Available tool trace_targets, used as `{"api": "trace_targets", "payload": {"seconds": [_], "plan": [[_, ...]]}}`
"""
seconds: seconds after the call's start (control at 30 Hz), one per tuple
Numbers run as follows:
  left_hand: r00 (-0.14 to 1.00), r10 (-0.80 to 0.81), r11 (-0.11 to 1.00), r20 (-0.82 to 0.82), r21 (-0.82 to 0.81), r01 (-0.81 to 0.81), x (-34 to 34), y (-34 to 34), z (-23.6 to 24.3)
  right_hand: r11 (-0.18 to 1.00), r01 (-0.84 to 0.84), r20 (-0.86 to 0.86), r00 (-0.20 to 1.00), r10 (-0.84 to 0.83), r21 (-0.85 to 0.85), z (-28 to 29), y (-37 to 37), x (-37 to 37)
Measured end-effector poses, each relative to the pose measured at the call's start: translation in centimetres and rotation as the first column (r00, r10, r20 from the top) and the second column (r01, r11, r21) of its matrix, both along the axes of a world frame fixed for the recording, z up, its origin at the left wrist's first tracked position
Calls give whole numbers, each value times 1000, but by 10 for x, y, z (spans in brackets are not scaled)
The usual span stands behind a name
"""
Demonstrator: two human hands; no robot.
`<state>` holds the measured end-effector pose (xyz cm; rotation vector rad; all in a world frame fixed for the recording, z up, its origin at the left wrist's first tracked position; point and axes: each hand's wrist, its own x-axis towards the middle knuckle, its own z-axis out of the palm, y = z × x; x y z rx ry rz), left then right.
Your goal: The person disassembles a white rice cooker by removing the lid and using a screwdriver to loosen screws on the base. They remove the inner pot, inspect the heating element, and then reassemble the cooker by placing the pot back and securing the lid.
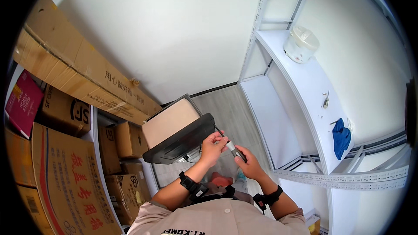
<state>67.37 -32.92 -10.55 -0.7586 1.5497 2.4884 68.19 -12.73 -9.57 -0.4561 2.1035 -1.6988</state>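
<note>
A screwdriver [232,147] with a grey and black handle lies between my two hands, its dark shaft slanting up and left to the edge of a black panel [178,141]. My right hand [249,164] is closed round the handle end. The fingers of my left hand [212,149] are pinched at the shaft, just ahead of the handle; whether they also hold something small cannot be made out. Behind the black panel stands a dark-framed piece with a flat beige face [171,123]. A dark cable [186,158] hangs under the panel.
Cardboard boxes [69,178] fill the shelving on my left, with a long carton [82,69] on top. White metal shelves [305,85] on the right hold a lidded white container [301,44], a small tool [326,100] and a blue cloth-like item [342,138]. Grey floor [230,109] lies between.
</note>
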Motion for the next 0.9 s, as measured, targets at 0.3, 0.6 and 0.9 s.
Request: {"api": "trace_targets", "payload": {"seconds": [0.3,0.6,0.9], "plan": [[998,59,998,17,-23,-59,-3,1,-1,998,-20,-92,995,24,52,11,-5,-9],[997,70,997,14,22,-70,-3,2,-1,999,-29,-136,990,33,31,5,-8,-14],[999,31,1000,-11,-7,-31,-5,-4,0,986,25,311,950,29,-167,-1,-13,-13]]}}
